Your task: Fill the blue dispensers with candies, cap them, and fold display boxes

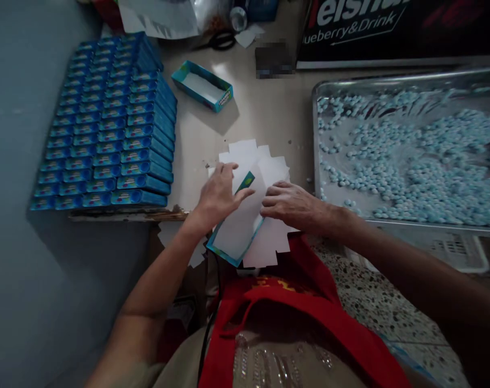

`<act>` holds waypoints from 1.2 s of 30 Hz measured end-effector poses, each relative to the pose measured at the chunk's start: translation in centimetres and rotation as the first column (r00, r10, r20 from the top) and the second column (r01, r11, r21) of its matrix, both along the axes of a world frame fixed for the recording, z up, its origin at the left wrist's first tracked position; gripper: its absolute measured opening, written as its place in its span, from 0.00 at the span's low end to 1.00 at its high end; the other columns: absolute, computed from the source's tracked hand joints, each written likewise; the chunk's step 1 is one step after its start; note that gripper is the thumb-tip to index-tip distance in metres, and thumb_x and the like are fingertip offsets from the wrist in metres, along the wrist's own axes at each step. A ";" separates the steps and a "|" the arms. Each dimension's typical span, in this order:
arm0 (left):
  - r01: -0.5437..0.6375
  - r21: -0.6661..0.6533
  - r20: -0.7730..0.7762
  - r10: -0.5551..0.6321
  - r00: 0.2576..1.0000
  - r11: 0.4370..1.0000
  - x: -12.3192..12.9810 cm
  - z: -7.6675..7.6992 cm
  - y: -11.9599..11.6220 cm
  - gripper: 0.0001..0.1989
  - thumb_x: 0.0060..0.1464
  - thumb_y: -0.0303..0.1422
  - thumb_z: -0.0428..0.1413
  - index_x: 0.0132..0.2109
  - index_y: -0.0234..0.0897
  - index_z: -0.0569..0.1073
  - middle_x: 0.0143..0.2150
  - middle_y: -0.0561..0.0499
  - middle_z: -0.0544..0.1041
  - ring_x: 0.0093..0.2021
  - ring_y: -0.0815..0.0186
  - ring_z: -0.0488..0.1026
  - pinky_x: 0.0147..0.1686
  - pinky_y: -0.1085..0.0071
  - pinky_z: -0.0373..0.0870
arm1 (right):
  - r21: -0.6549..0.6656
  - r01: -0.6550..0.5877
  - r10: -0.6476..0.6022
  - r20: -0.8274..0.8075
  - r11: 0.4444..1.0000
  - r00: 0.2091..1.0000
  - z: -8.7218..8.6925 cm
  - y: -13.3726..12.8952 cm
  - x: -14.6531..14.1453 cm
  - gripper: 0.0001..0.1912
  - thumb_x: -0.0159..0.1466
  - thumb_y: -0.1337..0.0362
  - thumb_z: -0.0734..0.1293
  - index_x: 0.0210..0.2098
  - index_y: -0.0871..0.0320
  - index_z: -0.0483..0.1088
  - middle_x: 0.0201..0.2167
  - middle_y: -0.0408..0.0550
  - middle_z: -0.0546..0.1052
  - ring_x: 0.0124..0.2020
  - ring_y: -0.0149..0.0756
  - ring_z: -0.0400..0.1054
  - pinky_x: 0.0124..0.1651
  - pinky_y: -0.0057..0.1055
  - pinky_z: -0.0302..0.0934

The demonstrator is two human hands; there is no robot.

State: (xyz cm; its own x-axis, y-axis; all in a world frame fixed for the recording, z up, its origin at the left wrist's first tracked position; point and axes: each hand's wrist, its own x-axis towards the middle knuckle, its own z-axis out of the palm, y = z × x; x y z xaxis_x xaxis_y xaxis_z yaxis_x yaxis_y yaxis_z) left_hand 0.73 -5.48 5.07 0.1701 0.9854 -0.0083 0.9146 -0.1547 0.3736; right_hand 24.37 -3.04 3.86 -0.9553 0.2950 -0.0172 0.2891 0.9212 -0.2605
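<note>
A partly folded blue-green cardboard box (241, 226) with a white inside lies slanted in front of me, its near walls standing up. Beneath it spreads a loose pile of flat white box blanks (264, 250) with notched edges. My left hand (221, 191) rests at the box's left side, thumb and forefinger spread apart over the far end. At the right side, my right hand (287, 203) has its fingers curled together on the box's edge; the fingertips are partly hidden.
Stacked blue boxes (107, 129) stand at the left. An open folded box (202, 89) sits beyond the blanks. A metal tray (315, 156) of pale blue candies (422, 161) lies right. Scissors (222, 40), a can (239, 19) and a black printed carton (358, 37) are at the back.
</note>
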 end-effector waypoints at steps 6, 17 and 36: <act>-0.026 -0.074 0.070 0.031 0.997 0.997 -0.1 -5.0 2.7 0.23 0.57 0.29 0.56 0.60 0.36 0.69 0.49 0.41 0.81 0.48 0.54 0.79 0.46 0.61 0.76 | -0.135 0.525 -0.537 -0.349 0.840 0.768 -1.4 -2.8 -0.1 0.23 0.69 0.62 0.65 0.62 0.58 0.71 0.61 0.62 0.73 0.62 0.55 0.64 0.63 0.54 0.62; -0.245 -0.127 0.140 0.262 0.955 0.961 1.9 -5.7 0.3 0.34 0.62 0.27 0.49 0.75 0.42 0.60 0.72 0.42 0.70 0.68 0.49 0.70 0.60 0.52 0.77 | -0.179 0.899 -0.915 -0.141 0.399 0.378 -6.2 -0.9 -3.8 0.26 0.69 0.66 0.57 0.64 0.58 0.66 0.58 0.60 0.78 0.55 0.53 0.75 0.53 0.44 0.69; -0.556 -0.054 0.625 0.463 0.628 0.829 4.3 -4.9 -3.4 0.29 0.52 0.22 0.54 0.60 0.40 0.80 0.56 0.48 0.83 0.57 0.59 0.79 0.59 0.67 0.74 | -0.552 0.713 -0.899 -0.198 0.432 0.391 -5.1 -4.4 -3.6 0.34 0.62 0.70 0.60 0.68 0.53 0.68 0.57 0.54 0.75 0.57 0.49 0.71 0.63 0.47 0.67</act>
State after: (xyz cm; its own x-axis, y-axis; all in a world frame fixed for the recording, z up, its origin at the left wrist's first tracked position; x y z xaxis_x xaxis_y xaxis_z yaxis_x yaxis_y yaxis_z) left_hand 5.07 -8.83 0.20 -0.4369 0.8983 0.0464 0.4578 0.1777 0.8711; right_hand 20.74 -7.43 -1.25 -0.1735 0.9848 0.0128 0.6186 0.1190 -0.7766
